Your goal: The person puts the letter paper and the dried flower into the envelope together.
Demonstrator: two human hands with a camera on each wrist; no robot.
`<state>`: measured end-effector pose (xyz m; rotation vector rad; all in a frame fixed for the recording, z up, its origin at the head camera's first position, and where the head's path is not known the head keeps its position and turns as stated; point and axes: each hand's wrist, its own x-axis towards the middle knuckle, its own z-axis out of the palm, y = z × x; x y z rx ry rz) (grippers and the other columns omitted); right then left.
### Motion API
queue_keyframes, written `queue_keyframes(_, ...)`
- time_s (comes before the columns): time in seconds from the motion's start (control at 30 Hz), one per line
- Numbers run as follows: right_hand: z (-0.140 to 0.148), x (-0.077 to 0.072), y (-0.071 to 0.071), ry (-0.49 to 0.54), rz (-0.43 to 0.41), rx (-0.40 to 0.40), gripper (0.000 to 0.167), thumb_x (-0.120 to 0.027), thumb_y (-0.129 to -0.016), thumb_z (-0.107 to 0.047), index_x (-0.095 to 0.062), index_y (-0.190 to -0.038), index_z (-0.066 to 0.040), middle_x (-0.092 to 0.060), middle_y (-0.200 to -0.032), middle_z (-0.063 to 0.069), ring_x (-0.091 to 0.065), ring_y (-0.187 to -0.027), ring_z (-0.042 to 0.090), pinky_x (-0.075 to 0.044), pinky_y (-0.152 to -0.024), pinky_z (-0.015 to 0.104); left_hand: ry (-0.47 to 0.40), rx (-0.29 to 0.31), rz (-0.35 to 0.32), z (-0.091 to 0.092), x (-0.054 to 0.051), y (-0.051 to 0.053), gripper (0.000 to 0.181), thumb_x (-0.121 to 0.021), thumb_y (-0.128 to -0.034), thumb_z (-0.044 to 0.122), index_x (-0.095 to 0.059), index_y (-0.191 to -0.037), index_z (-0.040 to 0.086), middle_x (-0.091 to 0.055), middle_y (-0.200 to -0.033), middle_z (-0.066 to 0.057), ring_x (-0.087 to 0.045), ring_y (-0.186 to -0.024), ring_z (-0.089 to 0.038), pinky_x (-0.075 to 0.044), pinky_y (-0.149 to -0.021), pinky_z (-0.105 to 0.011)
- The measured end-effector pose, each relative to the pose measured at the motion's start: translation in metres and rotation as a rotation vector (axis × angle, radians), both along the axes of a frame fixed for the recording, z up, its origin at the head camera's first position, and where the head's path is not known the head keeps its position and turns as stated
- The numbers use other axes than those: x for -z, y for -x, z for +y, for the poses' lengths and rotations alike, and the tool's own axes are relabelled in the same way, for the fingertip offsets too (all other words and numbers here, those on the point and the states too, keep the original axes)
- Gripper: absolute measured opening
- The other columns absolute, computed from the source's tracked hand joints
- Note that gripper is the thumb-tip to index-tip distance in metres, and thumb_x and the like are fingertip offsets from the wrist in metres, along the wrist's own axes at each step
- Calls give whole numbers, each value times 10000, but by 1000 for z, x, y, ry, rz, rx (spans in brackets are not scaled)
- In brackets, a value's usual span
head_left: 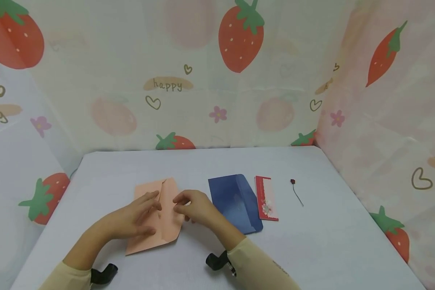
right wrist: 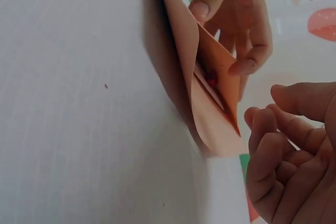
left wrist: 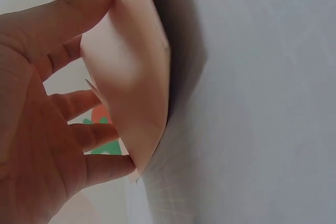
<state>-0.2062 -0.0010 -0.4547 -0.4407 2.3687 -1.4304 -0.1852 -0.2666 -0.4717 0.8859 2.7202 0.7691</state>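
Note:
A peach envelope (head_left: 171,209) lies on the white table, its flap toward the right. Across its left part rests my left hand (head_left: 135,215), fingers spread and lightly bent; in the left wrist view the thumb and fingertips touch the paper (left wrist: 131,82). The right wrist view looks into the envelope's gaping mouth (right wrist: 219,129), where a pale card edge and a small red thing (right wrist: 211,78) show. Beside the flap is my right hand (head_left: 197,207). Its fingers are loosely curled, with a gap between thumb and forefinger and nothing seen between them (right wrist: 299,150).
Right of the hands lies a dark blue envelope (head_left: 226,203), partly behind the right forearm. A red and pink card (head_left: 268,199) lies against its right edge. Farther right is a dried red flower on a thin stem (head_left: 293,183). Strawberry-printed cloth (head_left: 203,117) surrounds the table.

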Motion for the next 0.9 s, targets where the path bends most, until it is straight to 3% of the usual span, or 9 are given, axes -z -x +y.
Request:
queue_keyframes(0.2,18,0,-1,-12,59,-9,212,-737,-944,-218,-735,-1136,-127,-698,-950,-83,-645,-638,148,-522,-538,288,31,1,28,2,3,-1,505,-779,-893,448,-537,-1295,263,-300,-1637,-202,-311,-1497,-455,-399,-1114,-611)
queue_keyframes(0.37,36,-2,-1,-33,125,9,220,-731,-958,-239,-732,-1155,-140,-699,-990,-81,-643,-666,124,-533,-575,280,39,10,44,6,-1,-3,494,-764,-916,409,-544,-1323,237,-332,-1614,-216,-330,-1485,-460,-408,-1104,-613)
queue_keyframes(0.63,60,1,-6,-158,287,-26,206,-712,-973,-275,-738,-1149,-171,-700,-1017,-113,-575,-738,88,-499,-613,242,55,-24,57,8,-8,-8,563,-762,-916,413,-544,-1375,170,-368,-1600,-223,-341,-1475,-465,-395,-1106,-633)
queue_keyframes(0.9,84,0,-9,-262,406,-60,223,-692,-988,-262,-725,-1191,-175,-685,-1037,-119,-581,-777,68,-523,-645,226,59,-81,177,6,-9,-2,592,-742,-946,356,-521,-1441,116,-468,-1557,-143,-407,-1459,-380,-410,-1117,-583)
